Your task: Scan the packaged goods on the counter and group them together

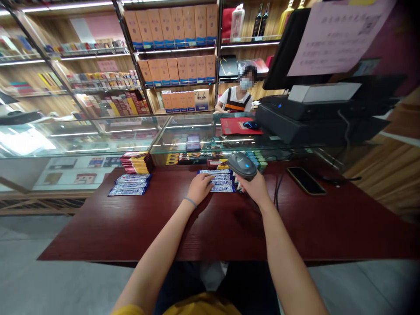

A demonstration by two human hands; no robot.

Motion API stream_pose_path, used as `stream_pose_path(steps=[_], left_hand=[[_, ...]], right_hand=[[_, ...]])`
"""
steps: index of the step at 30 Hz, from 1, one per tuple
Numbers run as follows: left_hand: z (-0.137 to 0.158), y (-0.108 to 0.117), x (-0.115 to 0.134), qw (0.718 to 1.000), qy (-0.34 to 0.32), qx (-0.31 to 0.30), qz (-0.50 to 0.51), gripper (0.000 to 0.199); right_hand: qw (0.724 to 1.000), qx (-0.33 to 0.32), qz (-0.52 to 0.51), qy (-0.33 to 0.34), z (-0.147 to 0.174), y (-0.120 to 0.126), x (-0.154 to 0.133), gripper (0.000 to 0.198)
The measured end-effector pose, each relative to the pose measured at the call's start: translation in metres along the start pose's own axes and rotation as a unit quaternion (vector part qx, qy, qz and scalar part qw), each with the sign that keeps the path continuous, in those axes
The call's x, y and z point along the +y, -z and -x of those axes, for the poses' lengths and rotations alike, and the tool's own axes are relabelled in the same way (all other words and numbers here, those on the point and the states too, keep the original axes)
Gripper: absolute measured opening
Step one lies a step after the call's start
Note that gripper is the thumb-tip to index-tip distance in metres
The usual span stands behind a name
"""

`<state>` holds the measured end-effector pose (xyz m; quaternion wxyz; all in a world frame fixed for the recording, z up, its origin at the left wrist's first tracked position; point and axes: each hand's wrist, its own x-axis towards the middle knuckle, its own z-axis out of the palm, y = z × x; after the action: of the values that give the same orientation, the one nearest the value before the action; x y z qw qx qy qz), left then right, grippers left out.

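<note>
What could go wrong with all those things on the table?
The scanner in the right hand could knock the blue-and-white packets by the left hand askew. The black cable near that right arm might snag it. The red-and-yellow stack might topple if bumped.

From the head, one view looks forward and down, near the hands (198, 190) and bench (226, 232), shelves (175, 49) farther.
</note>
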<state>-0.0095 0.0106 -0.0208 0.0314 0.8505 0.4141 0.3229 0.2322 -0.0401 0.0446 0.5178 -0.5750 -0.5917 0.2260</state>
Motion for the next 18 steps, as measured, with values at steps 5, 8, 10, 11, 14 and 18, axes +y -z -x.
stream_pose_path(steps=[5,8,10,11,14,18], left_hand=[[0.004,-0.005,-0.001,0.998,0.014,-0.018,-0.052,0.027],[0.004,-0.005,0.000,0.999,0.028,-0.010,-0.044,0.020],[0.003,-0.005,0.003,0.999,0.038,-0.004,-0.027,0.017],[0.003,-0.005,0.004,0.999,0.042,-0.004,-0.018,0.016],[0.003,-0.006,0.008,0.999,0.046,-0.016,-0.003,0.009],[0.004,-0.005,0.010,0.998,0.048,-0.029,0.011,0.006]], right_hand=[[0.999,0.014,0.016,0.031,0.000,-0.002,0.001,0.056],[0.999,0.012,0.017,0.032,0.001,-0.003,0.002,0.055],[0.999,0.011,0.016,0.029,0.001,-0.004,0.003,0.054],[0.999,0.008,0.017,0.027,0.001,-0.004,0.003,0.054],[0.999,-0.002,0.024,0.021,0.001,-0.004,0.002,0.054],[0.999,0.003,0.031,0.024,0.002,-0.004,-0.002,0.056]])
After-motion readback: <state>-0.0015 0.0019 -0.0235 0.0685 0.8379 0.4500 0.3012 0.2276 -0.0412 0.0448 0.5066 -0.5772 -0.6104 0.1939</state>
